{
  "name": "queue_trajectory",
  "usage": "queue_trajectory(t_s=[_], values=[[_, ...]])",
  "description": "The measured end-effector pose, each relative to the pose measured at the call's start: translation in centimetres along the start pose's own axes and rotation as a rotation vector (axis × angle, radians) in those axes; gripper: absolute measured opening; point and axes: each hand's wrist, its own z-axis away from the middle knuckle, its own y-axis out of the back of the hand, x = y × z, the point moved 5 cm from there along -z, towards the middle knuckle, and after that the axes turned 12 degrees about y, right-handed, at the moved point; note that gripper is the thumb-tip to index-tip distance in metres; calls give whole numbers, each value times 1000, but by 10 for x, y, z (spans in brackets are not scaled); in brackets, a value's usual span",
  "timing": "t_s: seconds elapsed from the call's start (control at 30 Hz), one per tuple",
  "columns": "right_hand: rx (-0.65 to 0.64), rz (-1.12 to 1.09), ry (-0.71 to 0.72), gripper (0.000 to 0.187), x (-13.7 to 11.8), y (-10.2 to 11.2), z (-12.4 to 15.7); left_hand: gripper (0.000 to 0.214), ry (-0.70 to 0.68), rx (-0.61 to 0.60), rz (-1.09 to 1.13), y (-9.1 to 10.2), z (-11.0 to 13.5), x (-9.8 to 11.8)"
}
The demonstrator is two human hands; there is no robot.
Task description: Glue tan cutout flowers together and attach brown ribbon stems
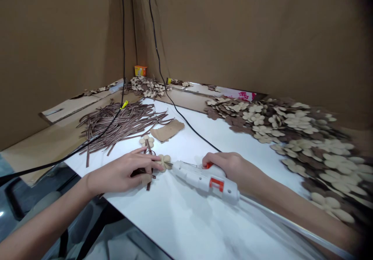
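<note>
My right hand (224,163) is wrapped round a white hot glue gun (201,178) with orange parts and a long clear glue stick (279,219) out of its back. The nozzle meets a small cream flower cut-out (164,161) on the white board. At the flower's left edge, the fingertips of my left hand (131,170) pin it down, fingers closed and partly hidden underneath. A thin brown strip (149,186) pokes out below those fingers. Just beyond them lies another cream flower (145,140) with brown strip pieces across it.
Brown strips (116,124) are heaped at left, beside a torn cardboard piece (169,131). Cream and brown flowers (303,124) pile along the right; more (148,86) lie in the far corner by an orange box (140,70). Black cables (177,110) cross the white board (186,229). Cardboard walls (233,30) enclose it.
</note>
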Motion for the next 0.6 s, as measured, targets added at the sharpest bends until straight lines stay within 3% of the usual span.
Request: queue_trajectory(t_s=[0.6], values=[[33,26,-21,15,-4,1,0,17,-7,32,53,0,-2,0]])
